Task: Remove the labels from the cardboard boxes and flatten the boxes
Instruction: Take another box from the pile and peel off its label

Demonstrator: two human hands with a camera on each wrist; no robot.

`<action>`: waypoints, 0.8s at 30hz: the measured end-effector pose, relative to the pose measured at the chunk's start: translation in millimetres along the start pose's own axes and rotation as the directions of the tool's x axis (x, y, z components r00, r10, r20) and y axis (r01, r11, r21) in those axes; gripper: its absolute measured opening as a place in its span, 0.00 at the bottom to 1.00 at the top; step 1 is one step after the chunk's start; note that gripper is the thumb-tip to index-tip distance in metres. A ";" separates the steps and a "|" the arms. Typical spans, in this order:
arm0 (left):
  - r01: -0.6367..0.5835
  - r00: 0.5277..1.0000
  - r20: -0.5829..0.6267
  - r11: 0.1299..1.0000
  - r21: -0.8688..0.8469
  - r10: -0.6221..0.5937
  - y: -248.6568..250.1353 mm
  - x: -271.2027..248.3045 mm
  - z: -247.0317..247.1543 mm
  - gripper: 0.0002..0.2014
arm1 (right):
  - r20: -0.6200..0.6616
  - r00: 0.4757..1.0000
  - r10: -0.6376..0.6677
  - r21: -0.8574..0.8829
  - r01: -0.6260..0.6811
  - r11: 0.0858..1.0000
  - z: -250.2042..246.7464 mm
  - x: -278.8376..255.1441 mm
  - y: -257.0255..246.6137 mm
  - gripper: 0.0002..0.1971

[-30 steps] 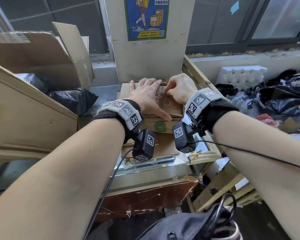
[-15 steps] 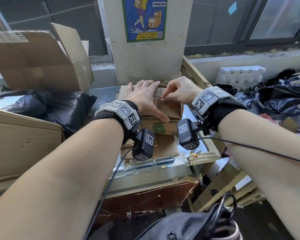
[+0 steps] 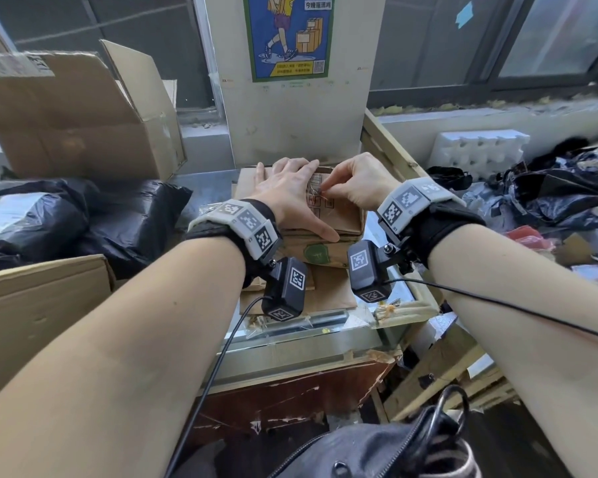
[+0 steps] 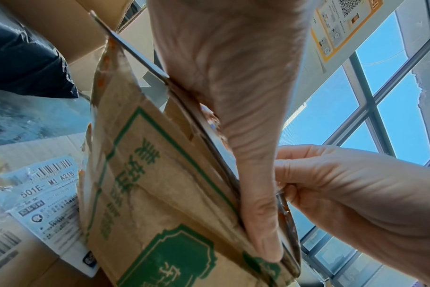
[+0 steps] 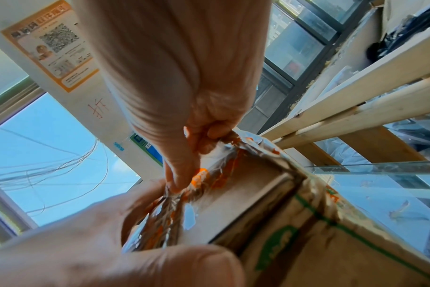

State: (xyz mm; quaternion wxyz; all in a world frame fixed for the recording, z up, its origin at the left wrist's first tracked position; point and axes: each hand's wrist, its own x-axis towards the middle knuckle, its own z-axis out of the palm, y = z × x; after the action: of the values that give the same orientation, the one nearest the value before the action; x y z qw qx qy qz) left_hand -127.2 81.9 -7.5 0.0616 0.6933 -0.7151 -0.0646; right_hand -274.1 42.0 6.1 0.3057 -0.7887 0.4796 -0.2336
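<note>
A small brown cardboard box (image 3: 339, 224) with green print stands on the metal table (image 3: 308, 346), on top of flattened cardboard. My left hand (image 3: 290, 191) lies flat on its top with straight fingers, and the thumb reaches the front edge. My right hand (image 3: 356, 184) pinches a crumpled strip of clear tape with orange print (image 5: 204, 174) between thumb and fingertips at the middle of the top. The wrist views show the left hand (image 4: 233, 77) pressed on the box (image 4: 160, 194), and the right hand (image 5: 197, 97) pulling the tape up off the box (image 5: 331, 242).
A large open cardboard box (image 3: 76, 115) stands back left, above black plastic bags (image 3: 83, 219). Another carton (image 3: 32, 322) fills the near left. A labelled box (image 4: 49, 194) lies beside the small one. A wooden frame (image 3: 387, 146), white foam (image 3: 480, 150) and more bags (image 3: 549, 194) crowd the right.
The carton at near left has dropped lower in the view, which uncovers the black bags. My right hand has shifted slightly up and right with the tape. The left hand stays pressed flat.
</note>
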 end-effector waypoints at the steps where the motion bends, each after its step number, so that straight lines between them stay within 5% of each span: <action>1: 0.002 1.000 0.004 1.000 0.002 -0.002 -0.3 -0.1 0.1 0.67 | 0.003 1.000 -0.001 0.010 0.001 1.000 -0.4 -0.8 -0.3 0.05; 10: 0.004 1.000 0.008 1.000 0.008 -0.004 1.2 -1.3 -0.6 0.66 | 0.087 0.996 0.002 0.057 -0.007 0.998 -5.9 -6.1 0.7 0.09; 18: 0.006 1.000 0.000 1.000 0.000 -0.006 1.3 0.2 0.8 0.66 | -0.031 0.997 -0.077 0.029 0.078 0.997 4.9 -6.5 9.0 0.05; 24: -0.005 1.000 0.000 1.000 0.004 0.005 -0.8 1.2 1.8 0.67 | 0.007 1.000 -0.016 0.217 0.014 0.976 -3.3 -8.7 13.2 0.06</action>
State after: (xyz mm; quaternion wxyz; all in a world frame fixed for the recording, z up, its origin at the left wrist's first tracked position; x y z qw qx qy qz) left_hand -126.8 80.6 -9.4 0.0603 0.6915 -0.7171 -0.0632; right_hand -288.1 44.3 -1.5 0.3903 -0.7551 0.4438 -0.2837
